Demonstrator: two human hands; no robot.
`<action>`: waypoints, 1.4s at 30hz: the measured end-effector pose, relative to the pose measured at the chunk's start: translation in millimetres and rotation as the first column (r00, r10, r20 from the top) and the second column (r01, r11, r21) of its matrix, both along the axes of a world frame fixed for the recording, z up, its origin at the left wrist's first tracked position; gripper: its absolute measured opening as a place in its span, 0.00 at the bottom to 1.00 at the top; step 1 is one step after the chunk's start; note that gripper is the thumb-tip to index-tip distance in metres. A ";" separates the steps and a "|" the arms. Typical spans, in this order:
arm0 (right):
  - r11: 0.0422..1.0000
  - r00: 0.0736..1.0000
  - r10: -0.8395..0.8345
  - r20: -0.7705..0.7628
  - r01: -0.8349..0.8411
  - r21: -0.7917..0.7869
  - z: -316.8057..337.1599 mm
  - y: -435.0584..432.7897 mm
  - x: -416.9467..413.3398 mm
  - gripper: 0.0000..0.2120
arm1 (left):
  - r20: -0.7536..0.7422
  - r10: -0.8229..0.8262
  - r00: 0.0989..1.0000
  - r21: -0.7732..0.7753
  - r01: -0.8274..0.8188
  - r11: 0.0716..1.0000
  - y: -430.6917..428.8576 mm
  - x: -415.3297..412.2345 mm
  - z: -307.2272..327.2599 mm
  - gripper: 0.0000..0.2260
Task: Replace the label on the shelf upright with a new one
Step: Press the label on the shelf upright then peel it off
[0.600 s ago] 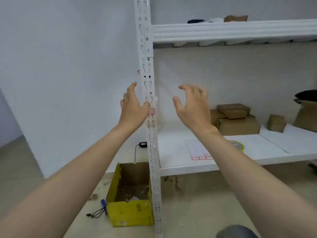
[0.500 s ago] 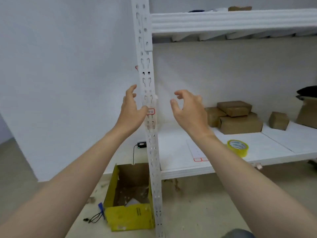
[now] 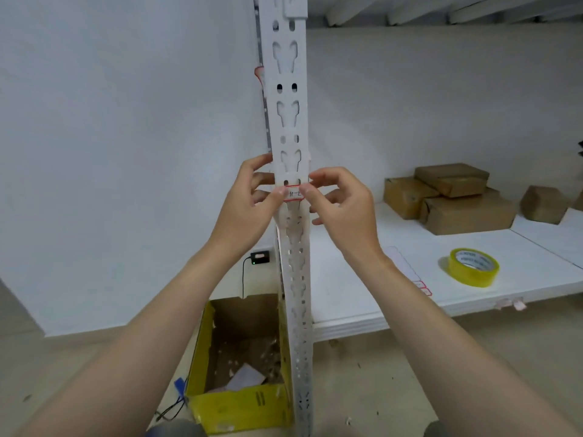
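A white perforated shelf upright [image 3: 291, 121] runs down the middle of the view. A small red-bordered white label [image 3: 294, 194] with handwriting is stuck on its front face. My left hand [image 3: 249, 200] wraps the upright's left edge, its thumb tip on the label's left end. My right hand [image 3: 339, 203] is at the upright's right edge, thumb and forefinger pinching at the label's right end. A sheet of red-bordered labels [image 3: 410, 272] lies on the white shelf board [image 3: 362, 291], partly hidden by my right forearm.
A yellow tape roll [image 3: 474, 267] lies on the shelf board at the right. Brown cardboard boxes [image 3: 454, 197] stand at the back of the shelf. On the floor left of the upright sits an open yellow box [image 3: 243, 367] with scraps. A black charger [image 3: 260, 257] is plugged into the wall.
The camera and both hands have moved closer to the upright. My right hand, which hovered open to the right, is now at the label; my left thumb has come onto its left end.
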State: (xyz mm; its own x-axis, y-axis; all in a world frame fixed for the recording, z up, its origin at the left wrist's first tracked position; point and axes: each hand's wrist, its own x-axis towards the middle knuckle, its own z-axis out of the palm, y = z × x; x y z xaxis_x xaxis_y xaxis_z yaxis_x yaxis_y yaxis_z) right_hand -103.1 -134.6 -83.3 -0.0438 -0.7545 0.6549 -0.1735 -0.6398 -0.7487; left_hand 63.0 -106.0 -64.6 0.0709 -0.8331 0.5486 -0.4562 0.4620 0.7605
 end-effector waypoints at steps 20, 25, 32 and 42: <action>0.854 0.937 -0.323 -0.137 0.226 -0.469 -17.2 -17.8 1.4 0.04 | -0.022 0.039 0.999 -0.325 -0.044 0.945 -21.9 2.7 -25.5 0.18; 0.855 0.943 -0.323 -0.075 0.256 -0.451 -19.2 -15.3 8.5 0.03 | -0.103 0.000 0.995 -0.283 -0.029 0.959 -18.4 -0.2 -25.3 0.17; 0.868 0.926 -0.362 -0.108 0.293 -0.401 -14.5 -9.3 9.8 0.05 | -0.154 -0.009 0.988 -0.239 -0.029 0.971 -15.2 -1.1 -22.4 0.17; 0.907 0.939 -0.330 -0.101 0.285 -0.310 -14.6 -5.9 7.3 0.04 | -0.149 0.055 0.987 -0.254 -0.091 0.963 -12.5 -7.2 -23.0 0.18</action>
State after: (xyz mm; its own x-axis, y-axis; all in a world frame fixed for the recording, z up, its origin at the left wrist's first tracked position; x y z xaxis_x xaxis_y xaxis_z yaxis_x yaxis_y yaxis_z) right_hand -95.8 -140.6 -98.0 -0.1291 -0.4981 0.8575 -0.4907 -0.7193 -0.4917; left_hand 55.8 -118.5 -87.6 0.2172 -0.6534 0.7252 -0.3943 0.6209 0.6775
